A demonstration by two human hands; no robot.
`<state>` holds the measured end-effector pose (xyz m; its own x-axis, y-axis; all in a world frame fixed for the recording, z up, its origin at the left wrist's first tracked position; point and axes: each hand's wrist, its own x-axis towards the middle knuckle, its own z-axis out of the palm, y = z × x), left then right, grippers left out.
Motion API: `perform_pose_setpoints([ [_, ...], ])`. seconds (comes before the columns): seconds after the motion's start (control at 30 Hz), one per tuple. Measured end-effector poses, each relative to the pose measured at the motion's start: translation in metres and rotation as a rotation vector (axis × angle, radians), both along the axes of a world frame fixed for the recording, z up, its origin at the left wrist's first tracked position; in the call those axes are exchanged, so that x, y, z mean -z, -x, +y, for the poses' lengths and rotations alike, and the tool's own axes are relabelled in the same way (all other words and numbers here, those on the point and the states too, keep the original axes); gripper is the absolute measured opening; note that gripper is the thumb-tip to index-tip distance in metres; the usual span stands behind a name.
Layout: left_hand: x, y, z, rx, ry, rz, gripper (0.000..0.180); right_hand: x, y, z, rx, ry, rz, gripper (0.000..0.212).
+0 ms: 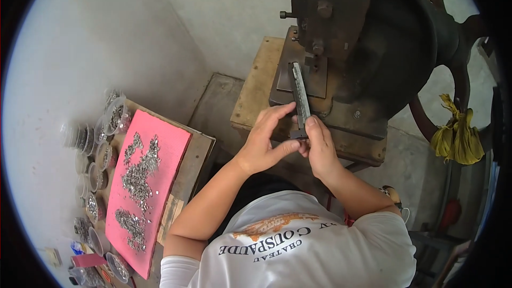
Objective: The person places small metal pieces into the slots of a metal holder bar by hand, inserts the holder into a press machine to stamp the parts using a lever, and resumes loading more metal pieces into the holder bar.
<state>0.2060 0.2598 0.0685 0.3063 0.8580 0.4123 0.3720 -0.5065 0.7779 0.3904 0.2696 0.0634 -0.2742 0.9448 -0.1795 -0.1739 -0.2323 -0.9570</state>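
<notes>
A long, narrow metal bar [301, 88], with a silvery strip along its top and a dark block at its near end, slants up toward the press's work plate. My right hand [321, 152] grips its near end, thumb on top and fingers curled under. On the other side, my left hand [265, 141] is spread in a wide C. Its index fingertip reaches the bar's side, while the thumb tip lies by the dark end block; its remaining fingers are mostly hidden. The bar's far tip is close beneath the dark press head [320, 32].
A large dark flywheel [405, 48] stands right of the press, with a yellow-green cloth [457, 136] tied to it. A wooden bench [250, 96] supports the press. At left, small metal pieces [137, 181] lie on a pink sheet [170, 138], beside several clear plastic tubs [116, 117].
</notes>
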Motion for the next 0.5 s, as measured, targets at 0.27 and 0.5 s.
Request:
perform_pose_setpoints([
  [0.27,-0.004,-0.002,0.009,-0.137,-0.060,-0.062,0.064,-0.001,0.015,0.008,0.082,0.014,0.173,0.045],
  [0.5,-0.006,-0.002,0.010,-0.210,-0.098,-0.091,0.046,0.001,0.003,0.007,-0.102,-0.151,0.132,0.050],
])
